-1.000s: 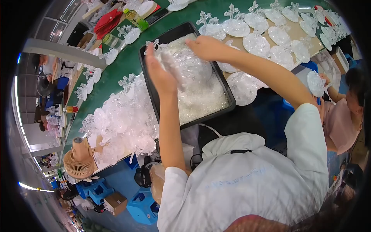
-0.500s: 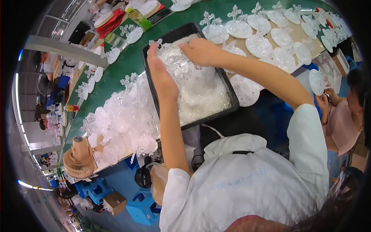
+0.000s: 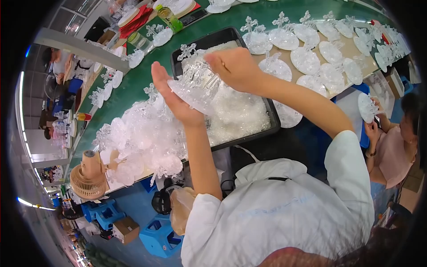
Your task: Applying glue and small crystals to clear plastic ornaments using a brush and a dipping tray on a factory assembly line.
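Observation:
My left hand [image 3: 181, 101] supports a clear plastic ornament [image 3: 194, 94] tilted over a black tray [image 3: 275, 116]. The ornament has a round, whitish base and a cross-shaped top, and its base rests against my palm and fingers. White glittery flakes [image 3: 243, 116] heap inside the tray. Close beside the ornament, above the flakes, my right hand [image 3: 235, 67] is closed with its fingers curled in. What it holds, if anything, is hidden.
A pile of similar ornaments [image 3: 142, 129] lies left of the tray. Several more stand on a tan board [image 3: 316, 92] at the right. A small fan [image 3: 89, 175] sits at the table's left edge. Another person [image 3: 393, 147] handles an ornament on the right.
The ornament has come up out of the flakes and tilted, with my left hand under its base. My right hand has curled closed and shifted slightly right.

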`<act>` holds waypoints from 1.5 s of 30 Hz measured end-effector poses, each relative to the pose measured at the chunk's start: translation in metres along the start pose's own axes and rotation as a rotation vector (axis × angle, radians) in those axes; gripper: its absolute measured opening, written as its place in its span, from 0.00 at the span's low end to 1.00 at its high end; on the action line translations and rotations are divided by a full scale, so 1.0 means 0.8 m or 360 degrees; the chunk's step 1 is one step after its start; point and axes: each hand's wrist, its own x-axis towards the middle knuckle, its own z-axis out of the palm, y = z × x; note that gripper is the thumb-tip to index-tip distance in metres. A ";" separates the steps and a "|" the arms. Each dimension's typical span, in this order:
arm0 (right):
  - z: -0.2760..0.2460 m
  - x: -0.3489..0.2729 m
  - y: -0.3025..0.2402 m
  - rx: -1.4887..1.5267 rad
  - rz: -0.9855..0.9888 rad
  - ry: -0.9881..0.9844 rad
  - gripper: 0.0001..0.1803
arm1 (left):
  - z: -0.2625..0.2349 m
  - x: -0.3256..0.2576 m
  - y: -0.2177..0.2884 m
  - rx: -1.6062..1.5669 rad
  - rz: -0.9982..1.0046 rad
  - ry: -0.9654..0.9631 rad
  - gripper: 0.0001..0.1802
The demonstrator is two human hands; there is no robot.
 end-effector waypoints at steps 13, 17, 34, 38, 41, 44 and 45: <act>-0.038 -0.002 -0.012 -0.0093 0.0243 -0.0369 0.31 | -0.022 0.038 0.008 0.0095 0.0300 -0.0155 0.41; -0.013 0.005 -0.002 -0.0385 0.0388 0.0090 0.34 | 0.017 0.008 0.017 0.0094 0.0016 -0.0439 0.41; -0.025 0.027 0.019 0.0077 0.0596 -0.0178 0.35 | 0.002 0.033 0.026 0.0536 0.0329 -0.0244 0.38; -0.012 0.028 0.000 0.0128 0.0568 -0.0214 0.34 | 0.003 0.028 0.015 0.0327 -0.0033 -0.0263 0.37; -0.002 0.020 0.006 -0.0009 0.0340 -0.0106 0.25 | 0.008 0.030 0.018 0.0294 -0.0264 -0.0181 0.35; -0.014 0.019 0.005 -0.0054 -0.0169 -0.0294 0.29 | -0.005 0.037 0.026 0.0073 -0.0735 -0.0111 0.33; -0.021 0.019 0.001 -0.0067 -0.0434 -0.0625 0.33 | -0.013 0.042 0.014 -0.0133 -0.0809 0.0025 0.32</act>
